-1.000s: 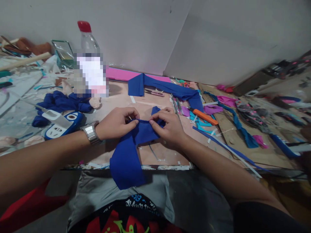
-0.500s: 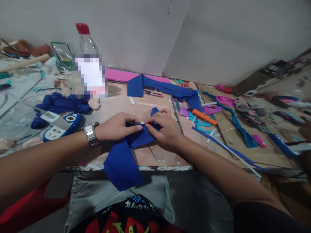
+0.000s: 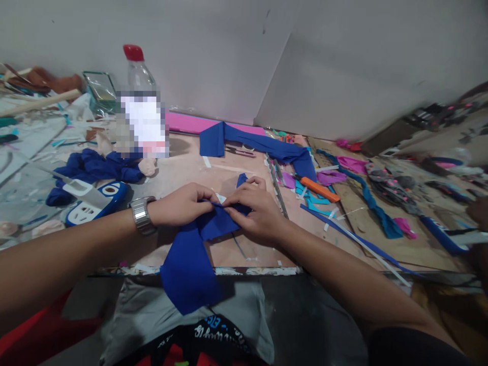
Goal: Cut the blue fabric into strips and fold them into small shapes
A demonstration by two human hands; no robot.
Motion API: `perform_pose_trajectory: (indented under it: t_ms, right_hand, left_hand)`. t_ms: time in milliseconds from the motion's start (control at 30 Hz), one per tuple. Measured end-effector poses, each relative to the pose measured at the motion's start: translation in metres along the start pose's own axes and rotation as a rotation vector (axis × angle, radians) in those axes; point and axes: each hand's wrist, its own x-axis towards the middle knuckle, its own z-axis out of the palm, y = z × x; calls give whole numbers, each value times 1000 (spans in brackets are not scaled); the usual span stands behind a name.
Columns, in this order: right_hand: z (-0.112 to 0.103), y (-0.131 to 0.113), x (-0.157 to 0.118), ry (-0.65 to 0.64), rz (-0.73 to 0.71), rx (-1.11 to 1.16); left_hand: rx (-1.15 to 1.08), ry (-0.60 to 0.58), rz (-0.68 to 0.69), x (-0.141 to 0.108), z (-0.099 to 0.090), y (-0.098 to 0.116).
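A blue fabric strip [image 3: 190, 269] runs between my hands, and its wide pointed end hangs over the table's front edge. My left hand [image 3: 186, 203], with a metal watch on the wrist, pinches the strip's upper edge between thumb and forefinger. Close beside it, my right hand [image 3: 257, 211] grips the same edge, its fingers bent over the cloth. A small white piece [image 3: 220, 198] shows at the fold between the fingertips. Behind my right hand a short blue end of cloth [image 3: 241, 179] sticks up.
Another blue strip [image 3: 267, 145] lies bent along the back, near a pink board [image 3: 213, 122]. To the right is an orange cutter [image 3: 318, 189] among scraps. A red-capped bottle [image 3: 141, 76], crumpled blue cloth [image 3: 95, 165] and a blue-white power strip [image 3: 99, 203] stand left. Part of another person's hand [image 3: 478, 208] shows far right.
The view has tilted slightly, so the scene sits a little lower. Both hands keep their pinch on the blue strip, and more of the white piece shows between the fingertips.
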Motion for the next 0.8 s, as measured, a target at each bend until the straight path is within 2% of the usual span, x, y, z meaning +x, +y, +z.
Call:
perform_pose_trajectory:
  t_ms: [367, 800]
  right_hand:
    - [0, 0, 0, 22, -15, -31]
    - [3, 0, 0, 16, 11, -58]
  left_hand:
    - [-31, 16, -34, 1, 3, -3]
    - [125, 91, 81, -3, 4, 0]
